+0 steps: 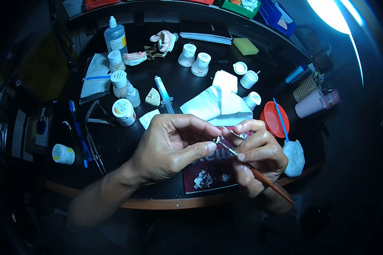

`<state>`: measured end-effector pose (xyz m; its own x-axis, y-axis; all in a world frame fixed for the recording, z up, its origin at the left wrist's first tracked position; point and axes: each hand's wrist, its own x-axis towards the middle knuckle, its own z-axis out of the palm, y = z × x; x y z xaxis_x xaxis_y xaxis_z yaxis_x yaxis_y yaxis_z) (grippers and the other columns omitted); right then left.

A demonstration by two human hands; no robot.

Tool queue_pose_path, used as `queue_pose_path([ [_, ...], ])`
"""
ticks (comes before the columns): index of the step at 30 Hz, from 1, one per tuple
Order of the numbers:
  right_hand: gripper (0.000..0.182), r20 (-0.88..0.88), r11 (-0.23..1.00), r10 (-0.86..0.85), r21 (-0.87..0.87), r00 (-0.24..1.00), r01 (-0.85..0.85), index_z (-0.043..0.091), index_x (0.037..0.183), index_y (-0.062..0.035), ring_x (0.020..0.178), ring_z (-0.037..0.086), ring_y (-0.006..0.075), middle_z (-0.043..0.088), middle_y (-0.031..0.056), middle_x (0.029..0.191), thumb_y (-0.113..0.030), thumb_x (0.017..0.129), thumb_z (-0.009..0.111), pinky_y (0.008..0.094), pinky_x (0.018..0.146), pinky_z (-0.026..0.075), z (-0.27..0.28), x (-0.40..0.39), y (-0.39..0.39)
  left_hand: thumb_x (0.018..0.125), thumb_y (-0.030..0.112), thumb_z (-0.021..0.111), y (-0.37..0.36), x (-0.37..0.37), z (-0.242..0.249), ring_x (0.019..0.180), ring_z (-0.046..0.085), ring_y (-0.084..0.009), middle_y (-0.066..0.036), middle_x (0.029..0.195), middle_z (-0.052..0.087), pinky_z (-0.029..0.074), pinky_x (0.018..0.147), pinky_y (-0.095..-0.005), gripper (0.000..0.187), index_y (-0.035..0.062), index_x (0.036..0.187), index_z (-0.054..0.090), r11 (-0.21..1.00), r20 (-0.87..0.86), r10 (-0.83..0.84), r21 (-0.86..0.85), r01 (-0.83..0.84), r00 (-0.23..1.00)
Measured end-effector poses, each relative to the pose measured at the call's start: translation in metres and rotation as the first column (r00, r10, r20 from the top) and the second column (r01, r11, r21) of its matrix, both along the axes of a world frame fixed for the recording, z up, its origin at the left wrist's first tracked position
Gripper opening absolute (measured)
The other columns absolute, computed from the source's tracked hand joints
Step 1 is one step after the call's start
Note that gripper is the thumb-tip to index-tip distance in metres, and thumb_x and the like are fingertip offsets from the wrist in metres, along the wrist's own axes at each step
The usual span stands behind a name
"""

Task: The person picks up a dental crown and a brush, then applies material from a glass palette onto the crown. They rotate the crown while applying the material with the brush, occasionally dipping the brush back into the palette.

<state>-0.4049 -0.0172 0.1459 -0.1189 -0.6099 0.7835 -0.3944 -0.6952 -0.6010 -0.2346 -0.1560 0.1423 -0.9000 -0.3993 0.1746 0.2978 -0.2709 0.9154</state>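
Observation:
My left hand (168, 142) pinches a small tooth-like piece, apparently a dental crown (217, 139), between thumb and forefinger. My right hand (261, 148) is closed on a thin brush (266, 180) with a brown tapered wooden handle and a metal ferrule. Its fine tip points left, right at the crown. A bit of white material shows between the right fingers; what it is I cannot tell. Both hands are over a dark red booklet (210, 165) with crumpled whitish scraps (203, 179) on it.
Beyond my hands lie white tissues (217, 104), a syringe (163, 93) and a dental model (165, 41). Several jars, including one labelled jar (124, 112), stand left and behind. At right are a red bowl (268, 118), a blue stick (281, 119) and a white pad (293, 159). Tweezers (94, 151) lie left.

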Motion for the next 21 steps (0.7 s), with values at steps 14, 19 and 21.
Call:
queue_pose_path([
  [14, 0.023, -0.163, 0.997, -0.073, -0.032, 0.984, 0.069, 0.065, 0.085, 0.0006, 0.101, 0.068, 0.0346, 0.064, 0.0117, 0.08, 0.012, 0.065, 0.069, 0.0461, 0.087, 0.063, 0.003, -0.002, 0.003, 0.089, -0.008, 0.072, 0.001, 0.0, 0.0, 0.101, 0.069, -0.0151, -0.017, 0.112, 0.072, 0.057, 0.089, -0.0263, 0.023, -0.0084, 0.112, 0.069, 1.0, 0.033, -0.03, -0.002, 0.03, 0.999],
  [19, 0.023, -0.2, 0.998, -0.064, -0.011, 0.978, 0.064, 0.063, 0.088, -0.0002, 0.105, 0.065, 0.0338, 0.063, 0.012, 0.083, 0.011, 0.069, 0.071, 0.0476, 0.089, 0.063, 0.005, -0.001, 0.004, 0.089, -0.008, 0.072, 0.001, 0.0, 0.0, 0.101, 0.069, -0.015, -0.017, 0.111, 0.072, 0.057, 0.087, -0.0253, 0.023, -0.0084, 0.111, 0.07, 0.999, 0.038, -0.032, 0.004, 0.032, 0.999],
  [21, 0.021, -0.244, 0.998, -0.044, 0.033, 0.969, 0.054, 0.061, 0.093, -0.0026, 0.109, 0.059, 0.0322, 0.06, 0.0123, 0.087, 0.006, 0.078, 0.072, 0.0505, 0.093, 0.062, 0.007, -0.003, 0.007, 0.089, -0.008, 0.072, 0.001, 0.001, 0.0, 0.1, 0.069, -0.0149, -0.017, 0.11, 0.073, 0.057, 0.087, -0.0253, 0.023, -0.0085, 0.111, 0.07, 0.999, 0.038, -0.033, 0.007, 0.033, 0.999],
])
